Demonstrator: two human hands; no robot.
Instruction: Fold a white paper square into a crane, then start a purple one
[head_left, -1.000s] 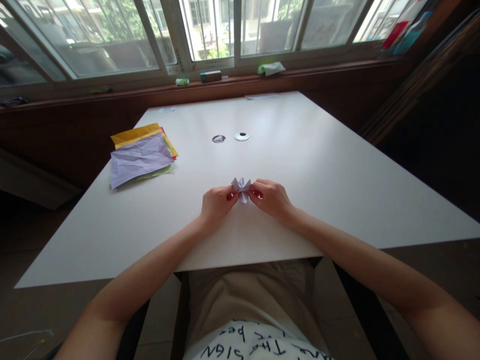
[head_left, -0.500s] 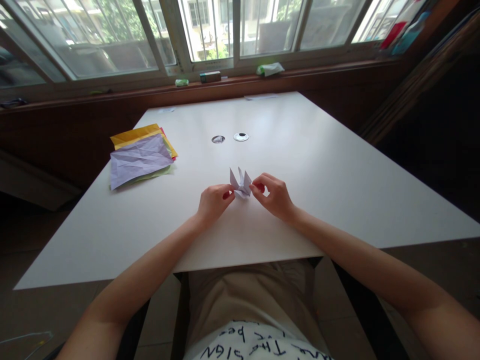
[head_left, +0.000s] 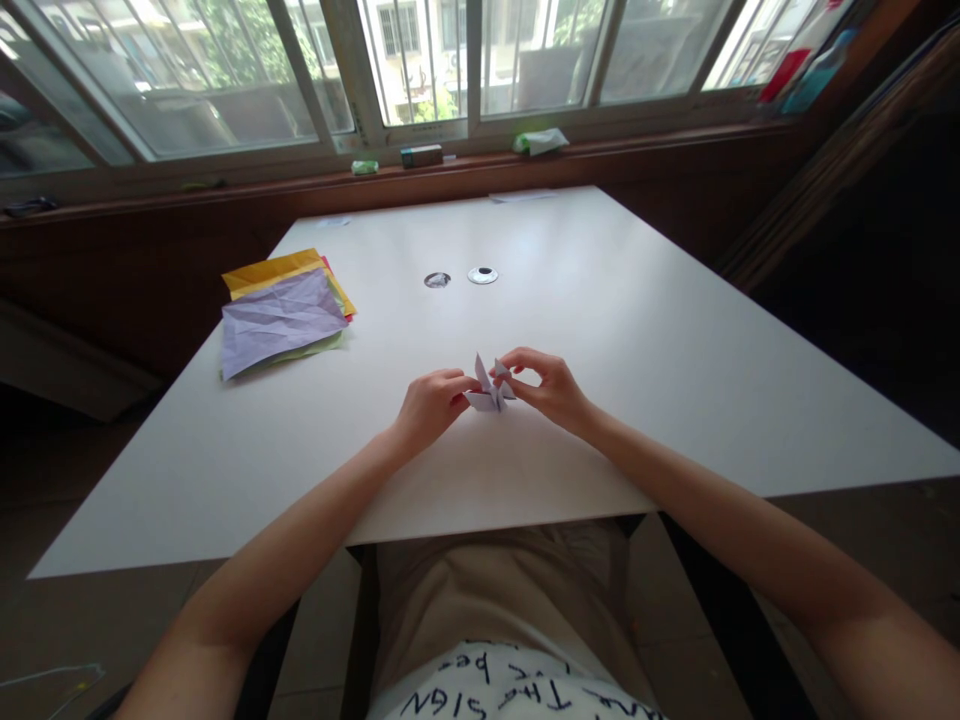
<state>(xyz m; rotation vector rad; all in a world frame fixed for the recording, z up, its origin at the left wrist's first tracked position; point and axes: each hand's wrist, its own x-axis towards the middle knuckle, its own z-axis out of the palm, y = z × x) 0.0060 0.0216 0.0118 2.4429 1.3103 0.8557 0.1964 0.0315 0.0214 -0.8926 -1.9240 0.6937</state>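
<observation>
A small pale lilac origami crane (head_left: pixel 489 397), with pointed flaps standing up, is between my hands near the front middle of the white table (head_left: pixel 645 330). My left hand (head_left: pixel 435 408) pinches its left side, fingertips partly hidden behind the folded paper. On the other side, my right hand (head_left: pixel 551 388) grips a flap at the upper right between thumb and forefinger. Both hands are low over the tabletop.
Creased sheets of paper lie stacked on the left, a lilac sheet (head_left: pixel 281 322) on top and a yellow one (head_left: pixel 277 272) beneath. Beyond my hands are two round fittings, a left one (head_left: pixel 437 281) and a right one (head_left: pixel 482 275). A small box (head_left: pixel 421 155) stands on the windowsill.
The origami crane has turned and tilted between my hands. My right hand has shifted its pinch to a flap at the upper right; my left hand has moved slightly right.
</observation>
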